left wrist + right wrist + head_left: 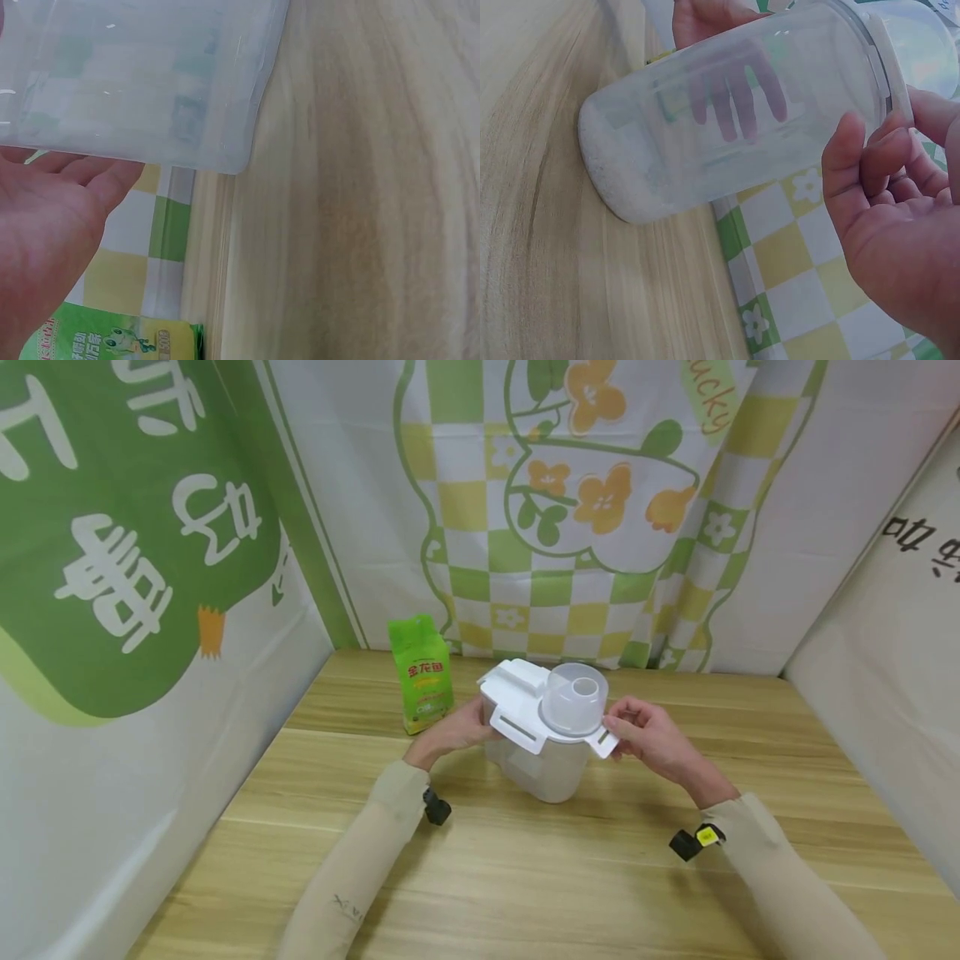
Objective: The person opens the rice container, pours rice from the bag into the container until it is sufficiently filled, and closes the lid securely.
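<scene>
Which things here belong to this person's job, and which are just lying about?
Seemingly in use:
clear container, held by the left hand
white lid, one flap pinched by the right hand
domed cap on the lid

Apparently idle:
green packet, untouched, though perhaps related
checked cloth behind

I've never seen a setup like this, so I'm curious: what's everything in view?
Clear plastic container: one, colourless, above the table's middle
Whitish contents: one layer, container's bottom
Plastic lid with slotted flaps: one, white, on the container
Clear domed cup: one, colourless, atop the lid
Printed packet: one, bright green, left of the container
Wood-grain table: one, light brown, below
Checked cloth: one, green-yellow-white, behind
Black wrist cameras: two, one per wrist
Beige sleeves: two, on the arms
Left hand: one, bare, container's left side
Right hand: one, bare, holding the lid's right flap
</scene>
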The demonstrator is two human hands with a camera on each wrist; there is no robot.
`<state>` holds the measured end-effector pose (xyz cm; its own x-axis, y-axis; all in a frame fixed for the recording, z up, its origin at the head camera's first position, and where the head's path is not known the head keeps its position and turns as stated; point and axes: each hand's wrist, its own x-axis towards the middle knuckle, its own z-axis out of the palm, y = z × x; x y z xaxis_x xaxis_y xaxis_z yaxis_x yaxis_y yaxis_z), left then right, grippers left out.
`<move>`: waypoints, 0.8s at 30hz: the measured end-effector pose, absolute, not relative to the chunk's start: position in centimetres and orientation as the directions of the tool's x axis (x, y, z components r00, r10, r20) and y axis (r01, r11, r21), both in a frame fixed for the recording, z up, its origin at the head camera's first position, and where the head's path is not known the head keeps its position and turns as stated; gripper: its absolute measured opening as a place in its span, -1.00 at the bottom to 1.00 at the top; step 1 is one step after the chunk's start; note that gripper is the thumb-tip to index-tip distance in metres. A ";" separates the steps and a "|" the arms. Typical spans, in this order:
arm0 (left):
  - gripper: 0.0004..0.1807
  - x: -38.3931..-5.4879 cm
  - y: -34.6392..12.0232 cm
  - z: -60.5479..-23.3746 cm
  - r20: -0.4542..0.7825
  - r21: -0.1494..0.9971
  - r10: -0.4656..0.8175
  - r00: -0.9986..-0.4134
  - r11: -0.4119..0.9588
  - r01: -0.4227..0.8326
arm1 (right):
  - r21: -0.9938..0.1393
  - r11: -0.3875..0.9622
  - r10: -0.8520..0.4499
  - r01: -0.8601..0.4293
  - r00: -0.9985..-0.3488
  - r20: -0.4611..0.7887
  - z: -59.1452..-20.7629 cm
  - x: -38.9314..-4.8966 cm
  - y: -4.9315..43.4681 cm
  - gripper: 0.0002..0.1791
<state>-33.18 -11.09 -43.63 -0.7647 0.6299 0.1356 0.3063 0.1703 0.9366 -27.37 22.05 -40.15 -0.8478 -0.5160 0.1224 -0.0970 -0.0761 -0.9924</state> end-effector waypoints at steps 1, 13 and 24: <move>-0.18 -33.2 -11.1 -43.6 0.140 0.935 0.635 -0.760 0.168 0.313 | -0.993 -0.061 -0.511 -0.099 -0.852 0.116 -40.1 -27.4 22.1 -0.93; -0.20 -33.3 -10.9 -43.6 0.131 0.936 0.631 -0.764 0.176 0.306 | -0.966 0.183 -0.450 -0.184 -0.889 0.084 -39.6 -27.3 22.3 -0.83; -0.13 -32.9 -10.7 -43.8 0.146 0.928 0.598 -0.788 0.193 0.318 | -0.919 0.271 -0.407 -0.287 -0.899 0.161 -36.7 -26.9 21.9 -0.64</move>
<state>-32.86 -10.73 -43.81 -0.7883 0.5978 0.1456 0.3177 0.1927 0.9284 -26.93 21.94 -36.75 -0.8990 -0.4073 0.1609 -0.2871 0.2709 -0.9188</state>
